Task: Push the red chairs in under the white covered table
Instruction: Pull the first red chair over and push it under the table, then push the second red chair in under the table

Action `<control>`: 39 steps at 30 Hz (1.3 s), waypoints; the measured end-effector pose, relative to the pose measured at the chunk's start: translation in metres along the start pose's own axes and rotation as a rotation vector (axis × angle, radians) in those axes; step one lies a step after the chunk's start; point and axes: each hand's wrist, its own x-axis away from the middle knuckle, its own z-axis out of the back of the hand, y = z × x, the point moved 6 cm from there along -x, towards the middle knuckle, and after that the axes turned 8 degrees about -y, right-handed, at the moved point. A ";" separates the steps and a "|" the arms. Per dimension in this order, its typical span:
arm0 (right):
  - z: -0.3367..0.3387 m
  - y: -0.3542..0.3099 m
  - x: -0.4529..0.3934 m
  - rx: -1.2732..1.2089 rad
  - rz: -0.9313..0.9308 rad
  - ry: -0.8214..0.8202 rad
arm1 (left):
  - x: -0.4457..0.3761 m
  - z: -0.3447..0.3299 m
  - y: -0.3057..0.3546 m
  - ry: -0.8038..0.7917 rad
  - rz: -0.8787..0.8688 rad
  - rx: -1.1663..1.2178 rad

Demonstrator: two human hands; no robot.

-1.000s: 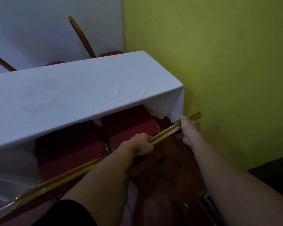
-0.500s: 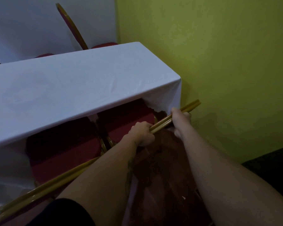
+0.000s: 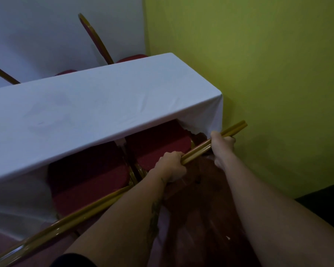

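Note:
A long table under a white cloth (image 3: pixel 85 116) runs across the view, its right end near the green wall. Two red chairs with gold frames stand on my side of it. The front part of the right chair's seat (image 3: pixel 158 145) and of the left chair's seat (image 3: pixel 89 176) lies under the table edge. My left hand (image 3: pixel 171 166) and my right hand (image 3: pixel 222 145) both grip the gold top rail (image 3: pixel 199 150) of the right chair's back. The left chair's back rail (image 3: pixel 66 224) slants down to the lower left, untouched.
The green wall (image 3: pixel 268 93) stands close on the right, just beyond the rail's end. Across the table, two more red chairs show a gold-edged back (image 3: pixel 94 37) and another frame (image 3: pixel 2 74) against a white wall. A dark object (image 3: pixel 328 201) sits low on the right.
Both hands keep their grip on the right chair's back rail. The view has shifted a little; the chair's place against the table looks almost the same.

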 end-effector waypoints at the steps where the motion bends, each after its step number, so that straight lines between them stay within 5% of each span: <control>1: 0.000 -0.001 0.003 0.004 0.000 -0.003 | 0.006 0.002 -0.002 0.001 -0.001 -0.024; 10: -0.041 0.034 0.064 -0.025 -0.204 -0.280 | 0.087 0.046 -0.058 0.034 0.063 -0.141; 15: -0.083 0.044 0.127 0.014 -0.270 -0.290 | 0.153 0.091 -0.103 0.129 0.069 -0.133; 21: -0.171 0.028 0.200 -0.021 -0.066 -0.224 | 0.247 0.172 -0.190 0.263 0.065 -0.094; 26: -0.294 0.032 0.275 0.080 0.037 -0.350 | 0.333 0.247 -0.300 0.331 0.067 -0.049; 39: -0.596 0.031 0.376 0.761 0.425 -0.621 | 0.500 0.442 -0.511 0.606 0.170 0.038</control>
